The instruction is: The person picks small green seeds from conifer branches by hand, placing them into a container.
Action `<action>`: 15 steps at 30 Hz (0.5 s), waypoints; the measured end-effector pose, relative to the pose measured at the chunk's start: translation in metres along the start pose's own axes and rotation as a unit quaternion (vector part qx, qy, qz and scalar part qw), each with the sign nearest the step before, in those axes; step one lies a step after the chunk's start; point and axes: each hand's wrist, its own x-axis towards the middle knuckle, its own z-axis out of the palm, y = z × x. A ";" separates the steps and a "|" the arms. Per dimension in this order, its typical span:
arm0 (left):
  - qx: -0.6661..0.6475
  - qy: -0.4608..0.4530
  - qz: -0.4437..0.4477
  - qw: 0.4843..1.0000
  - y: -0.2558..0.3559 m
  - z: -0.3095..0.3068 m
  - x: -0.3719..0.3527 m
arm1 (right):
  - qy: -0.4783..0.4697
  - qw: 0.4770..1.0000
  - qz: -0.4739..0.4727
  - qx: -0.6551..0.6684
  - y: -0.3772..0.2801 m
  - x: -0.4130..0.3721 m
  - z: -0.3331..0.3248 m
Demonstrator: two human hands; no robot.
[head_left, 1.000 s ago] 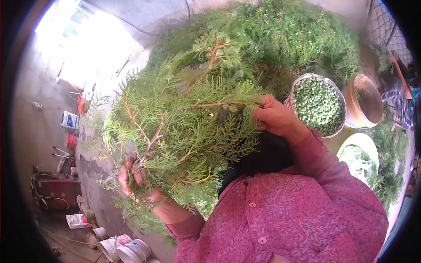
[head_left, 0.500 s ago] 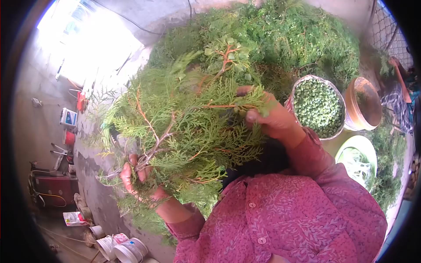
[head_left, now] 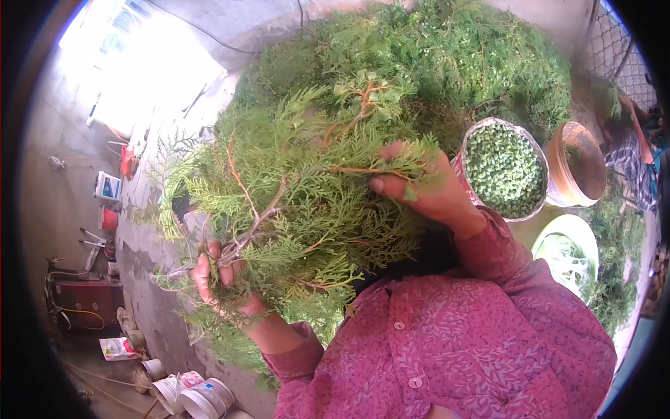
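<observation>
My left hand [head_left: 222, 276] is wrapped round the woody stem of a leafy conifer branch [head_left: 262, 220] with flat, scale-like sprays and orange-brown twigs. At the branch's right side, my right hand [head_left: 429, 188] is closed on a sprig, with thumb and fingers close together; whatever small pieces are between the fingertips are partly hidden. Pale green seed cones [head_left: 373, 105] cluster on an upper twig. Just right of my right hand stands a bucket [head_left: 457, 162] filled with small green cones [head_left: 506, 171].
A large heap of cut conifer branches [head_left: 481, 56] lies behind. To the right are a tan bucket [head_left: 583, 164] and a light green basin [head_left: 590, 241] with pale plastic inside. White buckets [head_left: 209, 398] and a dark red box [head_left: 87, 302] stand at left. A person's checked cloth [head_left: 628, 167] shows far right.
My right hand has moved slightly left along the sprig, its thumb and fingers now nearer the branch. The upper twig with cones has dipped a little. My left hand keeps its hold.
</observation>
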 end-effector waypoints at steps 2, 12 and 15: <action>0.023 -0.184 -0.027 0.982 0.002 -0.002 0.001 | -0.021 0.999 -0.010 -0.038 0.003 -0.001 -0.004; 0.058 0.028 -0.003 0.998 0.023 0.022 -0.024 | -0.198 0.919 -0.088 -0.329 -0.006 -0.018 -0.029; 0.220 -0.031 0.068 0.973 0.040 -0.028 -0.011 | -0.192 0.908 -0.060 -0.367 0.008 -0.022 -0.057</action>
